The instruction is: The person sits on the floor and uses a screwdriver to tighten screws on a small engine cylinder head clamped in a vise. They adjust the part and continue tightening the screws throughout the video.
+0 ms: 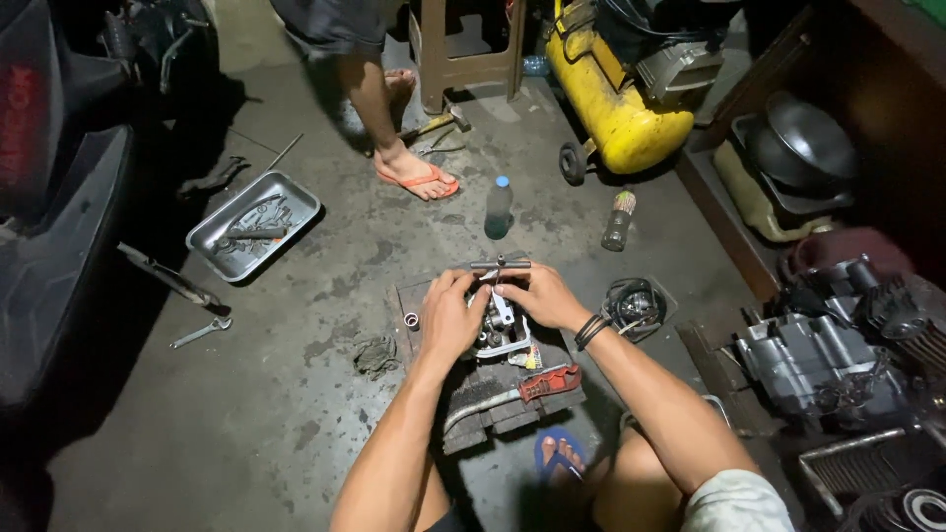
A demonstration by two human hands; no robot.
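Both my hands rest on a grey metal engine part [501,325] set on a dark block on the concrete floor. My left hand [449,313] grips its left side. My right hand [537,294], with black bands at the wrist, is closed over its top right, just below a T-shaped metal tool [500,264] that stands out of the part. A red-handled tool [537,385] lies on the block in front of the part. A small metal ring [411,319] sits to the left of my left hand.
A metal tray [253,225] with tools lies to the left, a wrench [200,332] near it. Two bottles [499,208] [618,221] stand beyond the part. Another person's sandalled foot [419,175], a yellow compressor [611,94] and engine parts [818,360] surround the spot.
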